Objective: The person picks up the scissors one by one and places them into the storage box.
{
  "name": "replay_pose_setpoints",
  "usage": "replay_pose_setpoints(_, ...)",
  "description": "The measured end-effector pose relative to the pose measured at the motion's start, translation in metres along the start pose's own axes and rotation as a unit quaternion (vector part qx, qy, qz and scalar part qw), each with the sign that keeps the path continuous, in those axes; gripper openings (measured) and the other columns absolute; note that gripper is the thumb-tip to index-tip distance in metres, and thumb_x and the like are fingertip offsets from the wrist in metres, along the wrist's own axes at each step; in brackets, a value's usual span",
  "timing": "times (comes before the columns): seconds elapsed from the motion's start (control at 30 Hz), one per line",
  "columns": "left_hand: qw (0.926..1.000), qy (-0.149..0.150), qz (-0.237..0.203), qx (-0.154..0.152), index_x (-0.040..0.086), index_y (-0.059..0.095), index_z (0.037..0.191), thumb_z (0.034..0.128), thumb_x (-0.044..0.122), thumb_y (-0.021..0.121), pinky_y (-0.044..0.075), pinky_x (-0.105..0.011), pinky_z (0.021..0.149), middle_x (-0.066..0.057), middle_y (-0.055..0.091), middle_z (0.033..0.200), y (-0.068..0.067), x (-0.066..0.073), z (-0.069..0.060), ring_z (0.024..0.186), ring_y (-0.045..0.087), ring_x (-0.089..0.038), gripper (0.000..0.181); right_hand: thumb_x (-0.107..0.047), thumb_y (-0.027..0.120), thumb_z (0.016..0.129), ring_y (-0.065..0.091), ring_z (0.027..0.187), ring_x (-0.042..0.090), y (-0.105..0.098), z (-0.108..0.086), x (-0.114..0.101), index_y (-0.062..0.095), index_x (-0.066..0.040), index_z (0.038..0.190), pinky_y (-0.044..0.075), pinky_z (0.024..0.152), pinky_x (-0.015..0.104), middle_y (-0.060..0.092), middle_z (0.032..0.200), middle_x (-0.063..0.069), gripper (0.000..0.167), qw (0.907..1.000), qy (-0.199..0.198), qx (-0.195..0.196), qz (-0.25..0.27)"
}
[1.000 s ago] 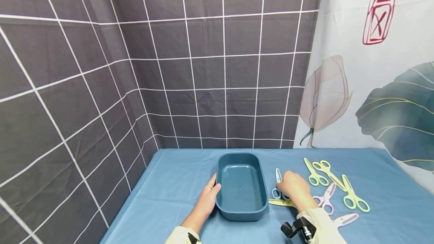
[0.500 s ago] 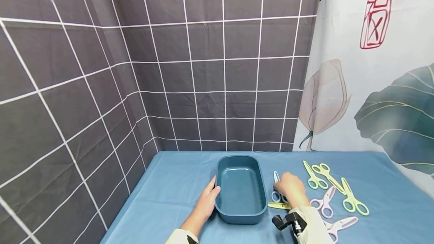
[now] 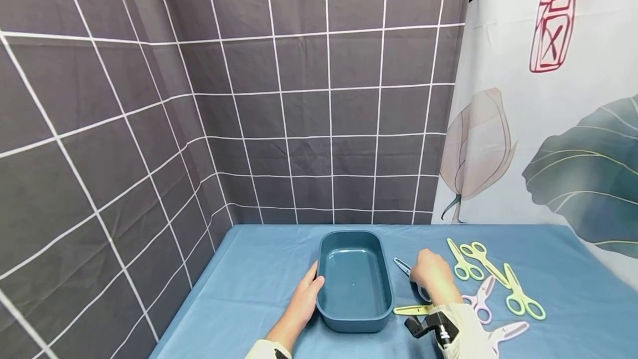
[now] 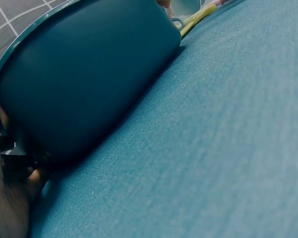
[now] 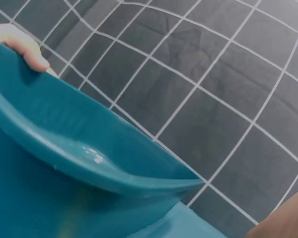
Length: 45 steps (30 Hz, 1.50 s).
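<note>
Past bin edge, gap, blue scissors

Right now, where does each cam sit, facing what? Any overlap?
On head: facing forward-down at blue box and scissors; left hand, right hand, sleeves show.
On left wrist: faces across blue cloth to box's outer wall; left hand at left edge.
On right wrist: faces over box rim to grid backdrop; left hand, skin lower right.
Head/right wrist share box, backdrop.

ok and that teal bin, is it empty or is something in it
Empty: the head view looks down into the teal bin and shows only bare floor with a shine. The visible scissors are outside it.
</note>
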State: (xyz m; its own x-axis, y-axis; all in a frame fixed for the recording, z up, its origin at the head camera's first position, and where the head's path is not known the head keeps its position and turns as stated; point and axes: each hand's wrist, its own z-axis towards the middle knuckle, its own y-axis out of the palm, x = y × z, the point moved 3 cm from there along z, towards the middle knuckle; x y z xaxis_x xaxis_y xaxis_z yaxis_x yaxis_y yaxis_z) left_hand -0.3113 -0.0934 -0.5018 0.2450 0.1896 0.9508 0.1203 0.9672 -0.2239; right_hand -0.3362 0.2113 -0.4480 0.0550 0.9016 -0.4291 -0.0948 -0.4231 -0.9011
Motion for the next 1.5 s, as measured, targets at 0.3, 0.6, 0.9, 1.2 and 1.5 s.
replay_pose_setpoints(0.3, 0.9999, -0.008, -0.006, -0.003, -0.005, 0.032, 0.155, 0.1049, 0.012, 0.045, 0.019, -0.057, 0.12, -0.024, 0.034, 0.159, 0.003, 0.0, 0.0, 0.148, 0.025, -0.04, 0.054, -0.004, 0.067, 0.078, 0.061, 0.073, 0.034, -0.003, 0.0, 0.002, 0.066, -0.005, 0.073, 0.051, 0.064, 0.052, 0.067, 0.083, 0.021, 0.005, 0.9998, 0.015, -0.01, -0.003)
replay_pose_setpoints(0.6, 0.9997, 0.023, 0.008, 0.002, -0.008, 0.035, 0.153, 0.1056, 0.016, 0.043, 0.025, -0.057, 0.118, -0.028, 0.036, 0.156, 0.005, -0.004, 0.0, 0.145, 0.029, -0.045, 0.053, -0.004, 0.066, 0.077, 0.048, 0.062, 0.023, -0.013, -0.003, -0.002, 0.05, -0.012, 0.066, 0.035, 0.053, 0.036, 0.051, 0.065, 0.005, 0.021, 0.9991, 0.004, 0.026, 0.034)
replay_pose_setpoints(0.9, 0.9999, -0.01, -0.01, -0.006, -0.005, 0.032, 0.155, 0.1046, 0.01, 0.043, 0.016, -0.059, 0.12, -0.024, 0.032, 0.16, 0.006, -0.003, -0.002, 0.149, 0.023, -0.041, 0.054, -0.009, 0.071, 0.084, 0.06, 0.069, 0.026, -0.022, -0.002, -0.01, 0.068, -0.001, 0.093, 0.051, 0.064, 0.049, 0.068, 0.083, 0.012, 0.012, 0.9971, -0.016, 0.055, 0.051)
replay_pose_setpoints(1.2, 1.0, 0.002, -0.001, -0.002, -0.007, 0.031, 0.155, 0.1051, 0.01, 0.044, 0.019, -0.058, 0.12, -0.025, 0.031, 0.16, 0.002, 0.004, 0.005, 0.149, 0.024, -0.041, 0.054, -0.014, 0.072, 0.089, 0.067, 0.075, 0.025, -0.039, -0.001, -0.032, 0.07, -0.001, 0.107, 0.051, 0.066, 0.047, 0.074, 0.088, 0.009, 0.022, 0.9865, -0.042, 0.089, 0.13)
replay_pose_setpoints(1.5, 1.0, -0.004, 0.007, -0.001, -0.006, 0.032, 0.154, 0.1047, 0.011, 0.045, 0.02, -0.052, 0.12, -0.024, 0.033, 0.159, 0.001, 0.0, 0.001, 0.148, 0.025, -0.039, 0.054, -0.013, 0.074, 0.089, 0.068, 0.078, 0.026, -0.034, -0.006, -0.046, 0.07, -0.001, 0.11, 0.052, 0.072, 0.049, 0.074, 0.087, 0.006, 0.024, 0.9812, -0.064, 0.104, 0.15)
